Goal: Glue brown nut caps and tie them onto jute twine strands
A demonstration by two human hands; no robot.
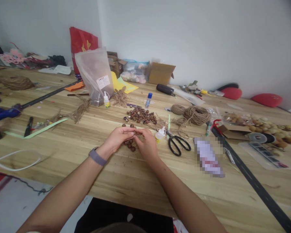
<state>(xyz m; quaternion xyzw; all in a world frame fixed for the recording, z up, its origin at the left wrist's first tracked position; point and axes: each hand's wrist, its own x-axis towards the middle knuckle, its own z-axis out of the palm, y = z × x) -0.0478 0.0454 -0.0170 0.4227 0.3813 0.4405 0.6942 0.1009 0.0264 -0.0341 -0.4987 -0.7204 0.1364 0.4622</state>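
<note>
My left hand (118, 137) and my right hand (145, 142) meet at the fingertips over the middle of the table. Their fingers are closed in a pinch at a small brown nut shell (135, 133), mostly hidden by the fingers. Below and between the hands is a cluster of round brown nut shells (129, 144). Just beyond lies a loose pile of shell halves (142, 115). A small white glue bottle (160, 134) with a yellow label stands right of my right hand, beside black-handled scissors (176, 143).
Farther back are another glue bottle (106, 100), a blue-capped glue stick (148, 100) and a translucent bag (93, 74). Rolls of twine (197, 115) lie to the right, near dried round pods (278, 131). A dark strip (252, 178) crosses the table's right side.
</note>
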